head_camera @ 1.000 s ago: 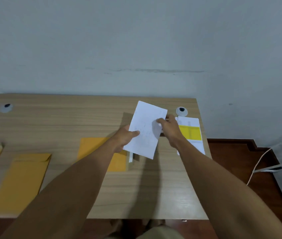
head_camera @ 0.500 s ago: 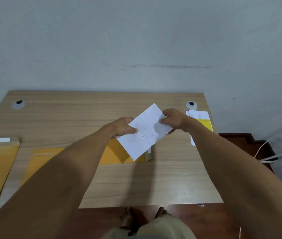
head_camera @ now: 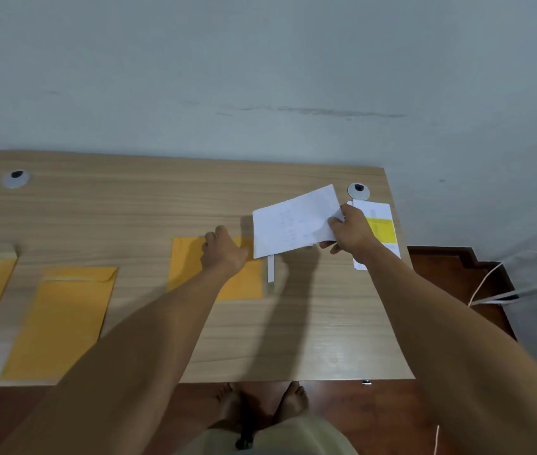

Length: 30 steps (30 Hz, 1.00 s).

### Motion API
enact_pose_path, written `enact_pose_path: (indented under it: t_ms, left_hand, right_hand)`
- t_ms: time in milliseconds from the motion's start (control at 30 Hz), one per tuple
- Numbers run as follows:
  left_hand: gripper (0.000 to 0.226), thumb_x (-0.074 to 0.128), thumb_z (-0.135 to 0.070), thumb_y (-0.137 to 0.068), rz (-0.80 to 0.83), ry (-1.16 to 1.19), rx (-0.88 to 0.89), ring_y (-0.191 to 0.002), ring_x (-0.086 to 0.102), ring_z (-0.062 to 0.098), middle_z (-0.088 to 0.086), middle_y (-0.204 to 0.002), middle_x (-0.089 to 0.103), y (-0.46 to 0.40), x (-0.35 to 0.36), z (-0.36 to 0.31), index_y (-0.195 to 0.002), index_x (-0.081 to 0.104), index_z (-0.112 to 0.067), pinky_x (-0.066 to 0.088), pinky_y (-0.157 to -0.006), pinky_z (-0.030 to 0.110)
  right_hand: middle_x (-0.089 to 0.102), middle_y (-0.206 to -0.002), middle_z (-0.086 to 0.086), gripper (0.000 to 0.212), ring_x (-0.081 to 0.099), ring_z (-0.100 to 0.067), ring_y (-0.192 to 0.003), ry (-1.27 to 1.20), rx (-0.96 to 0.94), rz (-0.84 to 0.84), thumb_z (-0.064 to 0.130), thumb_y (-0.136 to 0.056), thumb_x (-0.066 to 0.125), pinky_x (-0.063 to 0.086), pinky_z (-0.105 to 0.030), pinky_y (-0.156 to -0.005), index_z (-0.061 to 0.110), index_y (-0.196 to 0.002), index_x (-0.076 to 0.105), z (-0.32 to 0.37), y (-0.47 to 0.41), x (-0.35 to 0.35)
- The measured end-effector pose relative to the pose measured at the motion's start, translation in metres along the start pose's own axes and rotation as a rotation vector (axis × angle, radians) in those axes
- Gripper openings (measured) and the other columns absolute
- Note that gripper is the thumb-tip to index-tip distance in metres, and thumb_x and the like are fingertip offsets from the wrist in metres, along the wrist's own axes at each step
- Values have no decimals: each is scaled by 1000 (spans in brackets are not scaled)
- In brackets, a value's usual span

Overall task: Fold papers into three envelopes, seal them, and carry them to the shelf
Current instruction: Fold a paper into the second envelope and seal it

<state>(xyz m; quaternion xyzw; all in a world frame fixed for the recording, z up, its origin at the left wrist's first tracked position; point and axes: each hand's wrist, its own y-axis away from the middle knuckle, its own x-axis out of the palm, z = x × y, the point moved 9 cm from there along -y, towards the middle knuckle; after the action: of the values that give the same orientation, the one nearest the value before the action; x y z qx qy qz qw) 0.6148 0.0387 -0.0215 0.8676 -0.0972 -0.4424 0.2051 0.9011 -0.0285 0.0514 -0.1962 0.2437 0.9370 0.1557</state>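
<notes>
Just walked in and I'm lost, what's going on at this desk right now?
A person is stuffing envelopes at a wooden desk. The right hand grips a folded white paper held above the desk, while the left hand reaches down onto a yellow envelope. Two more yellow envelopes lie to the left, and a stack of papers sits by the right edge.

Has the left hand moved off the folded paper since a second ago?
Yes. The left hand let go of the folded paper and dropped onto the orange envelope on the desk.
</notes>
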Motion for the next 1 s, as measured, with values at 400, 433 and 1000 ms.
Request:
enact_pose_path:
  t_ms: [400,433,1000]
  left_hand:
    - [132,75,-80,-47,10,-278,-169,-152,-11,33,6,-163,-4,14,61,36,-152,14,-28,15,-113,64]
    - [133,75,-80,-46,11,-288,-170,-152,-10,32,5,-163,-4,13,59,38,-152,13,-30,15,-113,64]
    - [130,82,-65,-51,136,-356,-93,-152,-11,31,2,-163,-8,-10,60,21,-153,8,-32,21,-114,62]
  right_hand:
    - [64,-108,-29,19,70,-37,-67,83,63,121,7,-99,45,56,-34,-49,-3,-113,54,-69,-10,-28]
    - [64,-109,-29,19,71,-39,-72,95,64,129,8,-99,46,57,-35,-50,-1,-113,55,-72,-11,-28]
    - [67,-95,-32,24,70,-48,-74,171,126,194,-2,-91,44,60,-60,-65,-14,-107,56,-67,-33,-10]
